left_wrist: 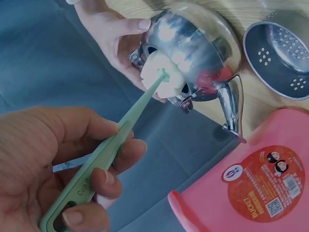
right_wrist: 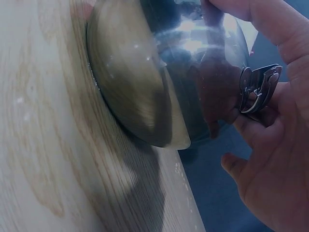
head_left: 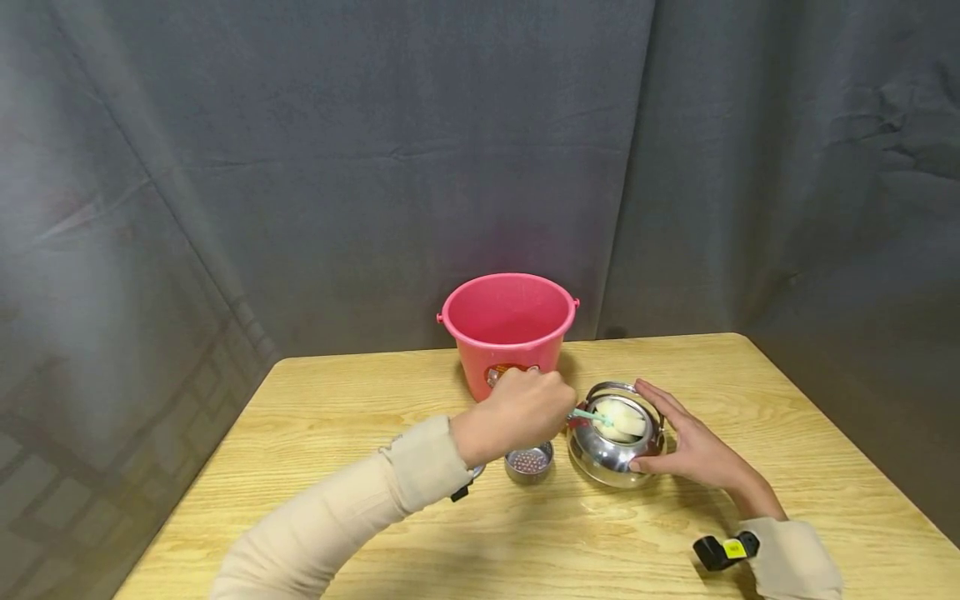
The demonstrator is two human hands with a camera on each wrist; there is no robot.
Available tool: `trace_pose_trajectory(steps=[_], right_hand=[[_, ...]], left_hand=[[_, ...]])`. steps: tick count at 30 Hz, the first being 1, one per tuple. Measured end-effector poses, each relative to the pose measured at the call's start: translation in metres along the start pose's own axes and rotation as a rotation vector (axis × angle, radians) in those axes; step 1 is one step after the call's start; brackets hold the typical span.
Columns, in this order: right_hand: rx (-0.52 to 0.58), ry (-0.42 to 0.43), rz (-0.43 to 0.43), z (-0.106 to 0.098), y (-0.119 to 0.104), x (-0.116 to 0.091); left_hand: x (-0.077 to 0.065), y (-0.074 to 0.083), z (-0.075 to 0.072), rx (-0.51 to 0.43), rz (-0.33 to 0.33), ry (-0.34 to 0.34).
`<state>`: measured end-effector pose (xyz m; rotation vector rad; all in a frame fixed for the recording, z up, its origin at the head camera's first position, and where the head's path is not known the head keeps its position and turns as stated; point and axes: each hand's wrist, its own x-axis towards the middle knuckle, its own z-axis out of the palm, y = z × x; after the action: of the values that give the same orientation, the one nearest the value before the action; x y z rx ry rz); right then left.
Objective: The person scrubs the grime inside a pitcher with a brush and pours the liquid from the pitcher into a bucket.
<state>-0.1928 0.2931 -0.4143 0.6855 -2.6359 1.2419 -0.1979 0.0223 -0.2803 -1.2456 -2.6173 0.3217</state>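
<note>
My left hand (head_left: pixel 517 414) grips the pale green handle of a cup brush (left_wrist: pixel 99 166). The brush's cream sponge head (head_left: pixel 619 419) sits in the open mouth of a shiny steel kettle (head_left: pixel 607 461). In the left wrist view, the kettle's spout (left_wrist: pixel 231 104) points towards the bucket side. My right hand (head_left: pixel 697 450) holds the kettle from its right side, thumb against the front of the body and fingers behind, near the handle's hinge (right_wrist: pixel 258 89). The kettle stands on the wooden table, its bail handle (head_left: pixel 611 387) raised at the back.
Behind my left hand stands a pink bucket (head_left: pixel 472 354) with a red label. A perforated steel strainer cup (head_left: pixel 528 467) sits left of the kettle. Part of another metal piece (head_left: pixel 477 472) shows beside my left wrist. Dark curtains surround the wooden table (head_left: pixel 352 392).
</note>
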Motion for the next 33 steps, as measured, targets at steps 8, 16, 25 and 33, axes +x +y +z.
trace_pose_trajectory(steps=[8, 16, 25, 33], right_hand=[[-0.001, 0.005, 0.007, 0.001, 0.001, 0.0], [0.0, 0.004, 0.005, 0.001, 0.0, 0.0], [0.005, 0.0, 0.006, 0.0, 0.001, 0.0], [0.007, -0.002, 0.004, 0.001, 0.0, 0.0]], left_hand=[[0.002, 0.004, 0.008, 0.003, -0.015, -0.001], [0.001, 0.003, 0.011, 0.002, -0.025, 0.018], [0.004, 0.004, 0.018, -0.01, -0.027, 0.041], [0.007, 0.005, 0.024, -0.037, -0.029, 0.071]])
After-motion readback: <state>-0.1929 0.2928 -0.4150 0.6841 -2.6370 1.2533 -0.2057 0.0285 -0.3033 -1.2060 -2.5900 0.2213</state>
